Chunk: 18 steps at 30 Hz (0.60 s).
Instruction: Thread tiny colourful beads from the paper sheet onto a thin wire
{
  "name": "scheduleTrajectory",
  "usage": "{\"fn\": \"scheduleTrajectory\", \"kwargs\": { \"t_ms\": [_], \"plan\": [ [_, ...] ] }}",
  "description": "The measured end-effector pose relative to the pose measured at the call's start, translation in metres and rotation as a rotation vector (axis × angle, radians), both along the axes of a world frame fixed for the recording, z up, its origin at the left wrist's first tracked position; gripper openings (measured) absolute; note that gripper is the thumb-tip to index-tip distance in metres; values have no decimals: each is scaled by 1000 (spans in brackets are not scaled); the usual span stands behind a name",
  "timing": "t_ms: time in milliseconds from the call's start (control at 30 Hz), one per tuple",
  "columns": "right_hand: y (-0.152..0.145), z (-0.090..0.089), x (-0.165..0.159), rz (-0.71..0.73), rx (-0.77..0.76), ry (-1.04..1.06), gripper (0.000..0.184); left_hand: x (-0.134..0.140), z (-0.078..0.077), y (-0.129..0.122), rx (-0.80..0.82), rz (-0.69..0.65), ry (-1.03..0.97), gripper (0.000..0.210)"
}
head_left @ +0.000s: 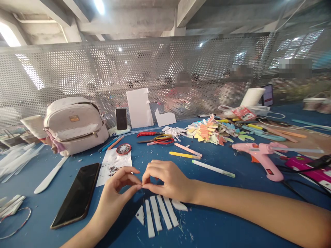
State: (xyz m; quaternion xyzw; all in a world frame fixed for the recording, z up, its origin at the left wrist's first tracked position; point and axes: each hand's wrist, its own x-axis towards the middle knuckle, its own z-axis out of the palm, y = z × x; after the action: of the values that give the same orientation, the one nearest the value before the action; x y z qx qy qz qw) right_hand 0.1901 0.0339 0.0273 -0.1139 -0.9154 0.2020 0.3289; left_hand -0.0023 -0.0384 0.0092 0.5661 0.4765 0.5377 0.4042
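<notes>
My left hand (119,187) and my right hand (167,179) meet over the blue table. The fingertips of both are pinched close together, and anything between them is too small to make out. Just below my right hand lie several white strips (156,213) side by side. A small white triangular piece (140,215) is at their left end, and a rounded white piece (179,205) at their right. Beyond my left hand, a white paper sheet (104,167) carries dark bits and a small round red-rimmed container (123,149) of specks.
A black phone (77,194) and white plastic knife (50,175) lie left, before a pale backpack (74,125). Scissors (160,139), markers (213,168) and coloured paper cutouts (207,131) lie beyond my hands. A pink glue gun (261,155) with cables is right. Perforated metal panels (155,65) stand behind.
</notes>
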Motion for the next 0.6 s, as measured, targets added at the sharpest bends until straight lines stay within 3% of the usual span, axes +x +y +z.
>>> {"fn": "scheduleTrajectory", "kwargs": {
  "t_ms": [400, 600],
  "plan": [
    [4, -4, 1, -4, -76, -28, 6, 1, -3, 1, -7, -7, 22, 26],
    [30, 1, 4, -185, -296, 88, 11, 1, -1, -5, 43, -8, 246, 15]
  ]
}}
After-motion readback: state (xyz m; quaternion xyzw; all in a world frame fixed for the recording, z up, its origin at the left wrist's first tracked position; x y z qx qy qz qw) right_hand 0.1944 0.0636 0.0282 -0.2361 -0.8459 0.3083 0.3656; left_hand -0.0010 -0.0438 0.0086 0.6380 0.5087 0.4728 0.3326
